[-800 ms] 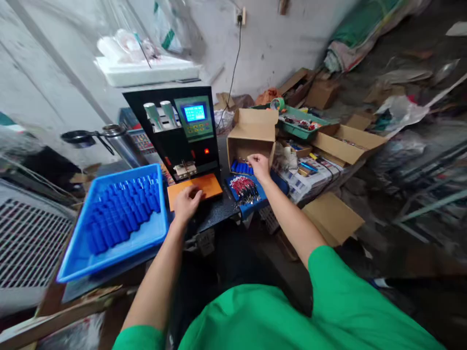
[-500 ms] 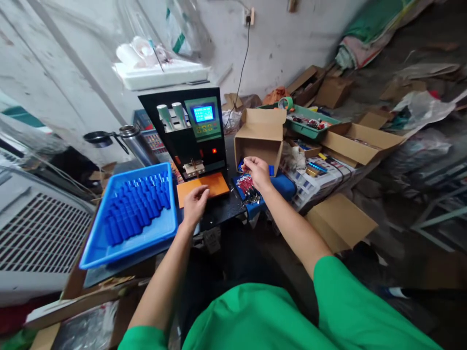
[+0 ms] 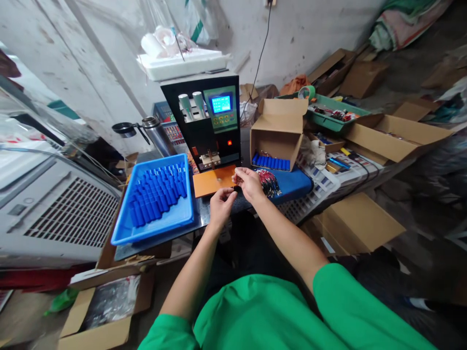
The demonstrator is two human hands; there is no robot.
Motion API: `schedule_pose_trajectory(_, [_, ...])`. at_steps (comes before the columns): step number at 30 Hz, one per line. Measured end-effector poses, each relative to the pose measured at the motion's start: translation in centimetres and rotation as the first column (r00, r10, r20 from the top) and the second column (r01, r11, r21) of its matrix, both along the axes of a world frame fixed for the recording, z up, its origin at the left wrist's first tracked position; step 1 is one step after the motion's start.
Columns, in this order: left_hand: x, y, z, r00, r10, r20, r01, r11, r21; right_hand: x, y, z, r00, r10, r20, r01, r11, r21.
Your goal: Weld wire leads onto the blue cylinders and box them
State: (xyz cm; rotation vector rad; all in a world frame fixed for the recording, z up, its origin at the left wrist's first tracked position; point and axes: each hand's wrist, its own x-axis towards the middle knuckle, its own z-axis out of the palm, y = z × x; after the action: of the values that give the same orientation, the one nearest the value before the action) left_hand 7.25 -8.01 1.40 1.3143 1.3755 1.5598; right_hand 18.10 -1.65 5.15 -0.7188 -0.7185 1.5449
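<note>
Two hands are seen. Right hand (image 3: pixel 248 182), moved from the box (image 3: pixel 277 133) at 1 o'clock, is pinched on a small part (image 3: pixel 236 181) above the orange plate (image 3: pixel 211 180); left hand (image 3: pixel 221 206), lifted off it, is loosely curled beside.

Both bare forearms reach forward from green sleeves. The left hand (image 3: pixel 221 204) and right hand (image 3: pixel 248 183) meet, fingers curled and pinched, fingertips almost touching.

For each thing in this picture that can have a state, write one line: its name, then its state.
Screen: lit blue.
Red lamp: on.
Blue tray: holds blue cells.
Small box: flaps open, blue cells inside.
Left hand: fingers curled, below the right hand.
Right hand: pinching something small.
</note>
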Motion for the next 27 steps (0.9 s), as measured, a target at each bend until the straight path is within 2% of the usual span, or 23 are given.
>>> schedule_pose_trajectory(3, [0.1, -0.3, -0.1, 0.995, -0.016, 0.099, 0.021, 0.999, -0.05, -0.7, -0.3, -0.5, 0.998, -0.008, 0.056, 0.008, 1.0, 0.006])
schedule_pose_trajectory(7, [-0.2, -0.6, 0.1, 0.989, -0.02, 0.145, 0.028, 0.998, -0.048, -1.1, -0.6, -1.0, 0.996, 0.0, 0.092, -0.001, 1.0, 0.013])
schedule_pose_trajectory(11, [-1.2, -0.9, 0.4, 0.985, -0.044, 0.168, 0.049, 0.998, -0.028, -1.0, -1.3, -1.4, 0.975, 0.129, 0.183, -0.136, 0.99, 0.029])
schedule_pose_trajectory(14, [-2.3, -1.3, 0.9, 0.987, -0.065, 0.145, 0.071, 0.997, -0.041, -0.8, -2.0, -1.8, 0.911, 0.215, 0.352, -0.272, 0.955, 0.121])
schedule_pose_trajectory(18, [-3.6, -2.2, 1.2, 0.993, -0.087, 0.074, 0.095, 0.989, -0.11, -0.8, -2.6, -2.5, 0.833, 0.187, 0.521, -0.351, 0.906, 0.237])
schedule_pose_trajectory(22, [-4.5, -3.0, 0.9, 0.997, -0.081, 0.017, 0.083, 0.984, -0.156, -1.3, -3.0, -3.0, 0.812, 0.211, 0.544, -0.386, 0.894, 0.229])
schedule_pose_trajectory(27, [-5.0, -3.5, 0.6, 0.992, -0.126, -0.014, 0.123, 0.981, -0.149, -1.8, -3.4, -3.1, 0.832, 0.224, 0.507, -0.378, 0.899, 0.223])
